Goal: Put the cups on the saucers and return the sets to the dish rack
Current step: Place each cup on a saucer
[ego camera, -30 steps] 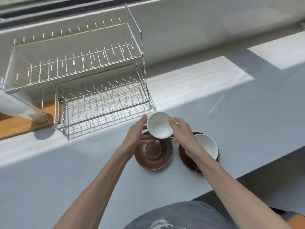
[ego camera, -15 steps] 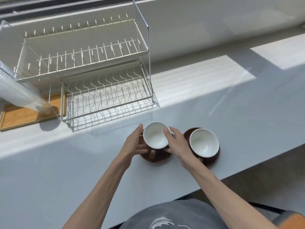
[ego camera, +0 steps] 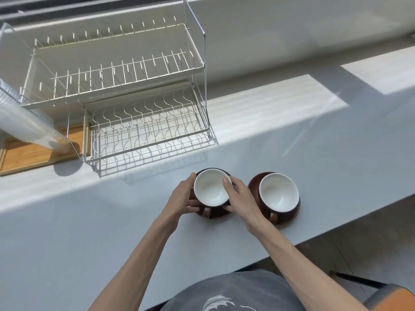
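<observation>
Two brown cups with white insides stand on brown saucers on the grey counter. The left cup (ego camera: 210,190) sits on its saucer (ego camera: 215,214), handle toward me. My left hand (ego camera: 183,198) cups its left side and my right hand (ego camera: 240,196) its right side, thumb on the rim. Whether the fingers also touch the saucer I cannot tell. The right cup (ego camera: 279,191) rests on its saucer (ego camera: 289,218), untouched. The two-tier wire dish rack (ego camera: 139,104) stands behind and to the left, with nothing in it.
A wooden tray (ego camera: 27,153) lies left of the rack with a leaning stack of clear plastic cups (ego camera: 22,117) on it. The counter's front edge (ego camera: 336,225) runs close on the right, with a chair below. Sunlit patches cross the counter.
The left cup came down from above its saucer and now rests on it. Both hands stayed on it. The view shifted, so the rack appears further right.
</observation>
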Available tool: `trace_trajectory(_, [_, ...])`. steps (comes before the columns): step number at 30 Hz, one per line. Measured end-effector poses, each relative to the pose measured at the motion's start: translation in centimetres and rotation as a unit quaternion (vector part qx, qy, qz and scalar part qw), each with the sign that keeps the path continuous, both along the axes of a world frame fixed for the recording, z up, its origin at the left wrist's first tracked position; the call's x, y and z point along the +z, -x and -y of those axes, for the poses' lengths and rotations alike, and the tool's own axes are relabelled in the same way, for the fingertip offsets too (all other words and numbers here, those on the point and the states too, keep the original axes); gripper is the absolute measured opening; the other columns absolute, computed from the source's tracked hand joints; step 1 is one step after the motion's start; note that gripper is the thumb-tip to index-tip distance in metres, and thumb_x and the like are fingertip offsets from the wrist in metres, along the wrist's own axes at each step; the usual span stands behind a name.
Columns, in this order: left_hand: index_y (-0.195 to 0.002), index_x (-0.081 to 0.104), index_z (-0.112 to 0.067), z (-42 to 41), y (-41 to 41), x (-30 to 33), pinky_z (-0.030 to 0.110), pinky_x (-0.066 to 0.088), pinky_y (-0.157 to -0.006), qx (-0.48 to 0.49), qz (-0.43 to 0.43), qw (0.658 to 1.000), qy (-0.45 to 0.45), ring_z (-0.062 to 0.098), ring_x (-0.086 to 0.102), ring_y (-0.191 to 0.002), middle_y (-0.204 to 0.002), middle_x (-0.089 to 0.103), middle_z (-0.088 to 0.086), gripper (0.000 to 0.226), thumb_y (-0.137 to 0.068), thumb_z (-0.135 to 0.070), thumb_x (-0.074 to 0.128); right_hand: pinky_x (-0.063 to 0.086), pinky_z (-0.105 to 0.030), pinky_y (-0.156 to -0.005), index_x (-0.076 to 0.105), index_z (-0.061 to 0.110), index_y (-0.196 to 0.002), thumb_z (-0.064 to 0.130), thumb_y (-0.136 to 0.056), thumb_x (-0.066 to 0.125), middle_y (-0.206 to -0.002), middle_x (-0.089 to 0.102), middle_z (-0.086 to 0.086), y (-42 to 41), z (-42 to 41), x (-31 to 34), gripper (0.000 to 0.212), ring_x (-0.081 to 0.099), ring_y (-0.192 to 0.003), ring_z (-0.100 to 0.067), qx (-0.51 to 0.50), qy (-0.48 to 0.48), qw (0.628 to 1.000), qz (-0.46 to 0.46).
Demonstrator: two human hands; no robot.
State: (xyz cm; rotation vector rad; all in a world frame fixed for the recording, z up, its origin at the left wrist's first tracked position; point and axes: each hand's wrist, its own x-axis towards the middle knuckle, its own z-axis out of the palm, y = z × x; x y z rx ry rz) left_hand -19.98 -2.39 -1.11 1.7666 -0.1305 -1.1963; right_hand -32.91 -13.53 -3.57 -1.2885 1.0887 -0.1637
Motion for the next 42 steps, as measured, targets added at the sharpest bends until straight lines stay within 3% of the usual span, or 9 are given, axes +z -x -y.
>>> trace_trajectory(4, [-0.126,0.056,-0.023,-0.4,-0.4,-0.4,0.043,0.057,-0.092,-0.03,0.027,0.999,-0.012,0.022,0.071,-0.099,-0.116,0.061,-0.002,0.044,-0.096,-0.054,0.048,0.06,-0.038,-0.085,0.053,0.035,-0.133,0.057,-0.091,0.047,-0.13,0.056,0.009,0.2,0.1,-0.2,0.048,0.056,-0.118,-0.014,0.009,0.017,1.0,-0.007])
trace_trajectory(8, [-0.12,0.06,-0.027,-0.8,-1.4,-1.0,0.038,0.057,-0.084,-0.061,0.097,0.992,-0.045,0.019,0.068,-0.099,-0.117,0.065,-0.001,0.034,-0.094,-0.047,0.052,0.05,-0.044,-0.101,0.053,0.029,-0.134,0.047,-0.093,0.046,-0.129,0.061,0.004,0.6,-0.1,-0.2,0.046,0.057,-0.119,-0.017,0.003,0.104,0.993,-0.054])
trace_trajectory(12, [-0.113,0.064,-0.034,-0.6,-2.3,-1.5,0.041,0.053,-0.094,-0.043,0.137,0.988,-0.056,0.015,0.062,-0.106,-0.12,0.064,-0.007,0.034,-0.088,-0.054,0.054,0.037,-0.035,-0.11,0.049,0.019,-0.14,0.033,-0.1,0.045,-0.138,0.052,-0.003,1.2,-0.9,-0.1,0.043,0.046,-0.131,-0.018,-0.013,0.179,0.98,-0.082])
trace_trajectory(16, [-0.117,0.062,-0.035,-0.1,-2.8,-2.0,0.043,0.047,-0.104,-0.049,0.121,0.99,-0.045,0.017,0.055,-0.12,-0.133,0.057,-0.006,0.041,-0.085,-0.059,0.054,0.03,-0.036,-0.116,0.042,0.018,-0.145,0.036,-0.1,0.043,-0.15,0.041,-0.004,0.8,-1.3,-0.9,0.049,0.036,-0.14,-0.018,-0.013,0.154,0.984,-0.087])
trace_trajectory(26, [-0.103,0.064,-0.035,0.0,-2.8,-3.6,0.047,0.055,-0.096,-0.038,0.065,0.997,-0.011,0.02,0.064,-0.109,-0.12,0.064,-0.003,0.021,-0.087,-0.048,0.059,0.038,-0.032,-0.105,0.054,0.02,-0.136,0.034,-0.101,0.04,-0.137,0.057,0.001,0.1,-0.4,-1.5,0.041,0.049,-0.128,-0.017,-0.013,0.119,0.987,-0.103])
trace_trajectory(32, [-0.109,0.064,-0.026,-0.3,-2.6,-3.9,0.043,0.058,-0.092,-0.012,0.048,0.999,-0.011,0.02,0.066,-0.101,-0.116,0.066,0.004,0.024,-0.091,-0.041,0.06,0.041,-0.029,-0.092,0.064,0.018,-0.12,0.031,-0.1,0.042,-0.117,0.065,0.003,-0.9,0.9,-1.4,0.033,0.056,-0.113,-0.017,0.01,0.118,0.989,-0.094])
trace_trajectory(38, [-0.103,0.066,-0.026,-0.9,-1.8,-3.8,0.039,0.061,-0.086,0.037,0.033,0.999,0.001,0.025,0.067,-0.107,-0.115,0.067,0.009,0.016,-0.091,-0.037,0.062,0.04,-0.03,-0.087,0.067,0.015,-0.109,0.028,-0.1,0.041,-0.102,0.062,0.004,-1.9,2.0,-1.3,0.03,0.054,-0.099,-0.015,0.039,0.122,0.988,-0.085])
trace_trajectory(40, [-0.1,0.067,-0.028,-1.2,-1.3,-3.8,0.043,0.06,-0.087,0.059,0.032,0.998,0.014,0.029,0.068,-0.107,-0.115,0.065,0.014,0.012,-0.091,-0.035,0.063,0.041,-0.035,-0.078,0.064,0.004,-0.101,0.028,-0.099,0.04,-0.089,0.059,-0.002,-2.2,2.2,-1.3,0.034,0.05,-0.088,-0.022,0.054,0.128,0.986,-0.09])
trace_trajectory(42, [-0.099,0.068,-0.03,-1.4,-1.0,-3.7,0.046,0.06,-0.087,0.072,0.034,0.997,0.025,0.032,0.067,-0.107,-0.116,0.063,0.018,0.009,-0.092,-0.033,0.064,0.048,-0.043,-0.085,0.06,-0.001,-0.104,0.028,-0.096,0.04,-0.097,0.062,-0.019,-2.5,2.4,-1.3,0.036,0.053,-0.092,-0.036,0.06,0.13,0.985,-0.099])
